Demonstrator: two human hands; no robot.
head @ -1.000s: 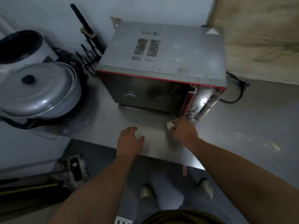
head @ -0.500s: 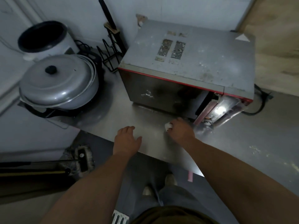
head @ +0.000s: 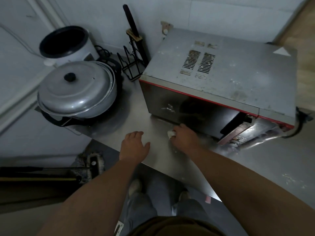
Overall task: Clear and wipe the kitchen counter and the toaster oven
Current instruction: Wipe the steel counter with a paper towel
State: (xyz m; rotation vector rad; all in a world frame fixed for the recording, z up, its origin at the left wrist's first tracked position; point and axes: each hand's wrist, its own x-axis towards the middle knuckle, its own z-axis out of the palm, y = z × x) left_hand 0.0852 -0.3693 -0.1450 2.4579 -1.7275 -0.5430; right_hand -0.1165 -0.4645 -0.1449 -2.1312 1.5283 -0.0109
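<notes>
A grey toaster oven (head: 226, 77) with a red front trim and a dark glass door stands on the steel counter (head: 265, 167). Its top is spotted with grime. My right hand (head: 184, 138) grips a small white wad of cloth (head: 171, 134) and presses it on the counter just below the oven's front edge. My left hand (head: 133, 144) rests flat on the counter near its front edge, fingers spread, holding nothing.
A large lidded aluminium pot (head: 76, 89) sits on a black burner at the left. Behind it stands a white rice cooker (head: 65, 44), open on top. A black wire rack (head: 132, 65) with a long dark handle stands by the wall. A brush (head: 93, 163) lies on the floor.
The view has swung to the left, so the oven sits further right in frame. My right hand with the cloth stays low at the oven's front edge. My left hand stays flat.
</notes>
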